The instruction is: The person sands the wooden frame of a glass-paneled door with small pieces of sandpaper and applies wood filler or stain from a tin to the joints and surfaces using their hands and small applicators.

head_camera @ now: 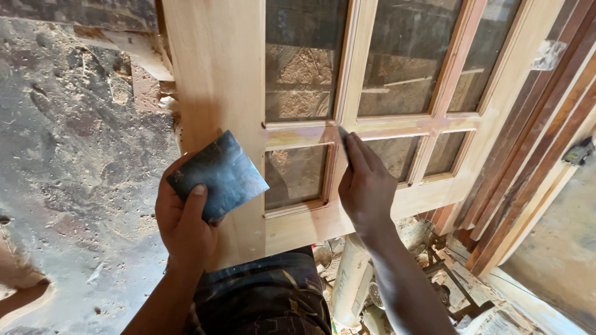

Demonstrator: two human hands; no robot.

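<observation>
Clothing: dark patterned garment (264, 298) at the bottom edge, nearest the camera, between the two forearms.
Left hand: left hand (183, 217) raised in front of the door's broad left upright; fingers closed around a flat dark metal sheet (217, 174), thumb pressed on its lower face, the other fingers behind it.
Metal sheet: roughly square, bluish grey, dull with scuffs; tilted so one corner points up. It overlaps the upright and reaches just to the edge of the lower left pane.
Right hand: right hand (366, 186) seen from the back, fingers drawn together and closed on a small thin dark blade (342, 134); only its tip shows above the fingertips, the rest is hidden by the hand.
Blade position: tip touches the door where the horizontal bar meets a vertical bar, just right of the lower left pane.
Door: pale bare wooden door (217, 74), with a grid of glass panes (295, 174) framed by narrow mouldings. The horizontal bar (298, 133) carries pinkish smears of filler near the joint.
Under the door: a pale pipe (351, 279) and cluttered scrap below the lower rail, right of the garment.
Left side: grey floor (68, 186) strewn with sawdust and chips.
Right side: a stack of reddish brown wooden frames (528, 167) running alongside the door's right edge.
Far: rough dark surface seen through the upper panes; detail not clear.
</observation>
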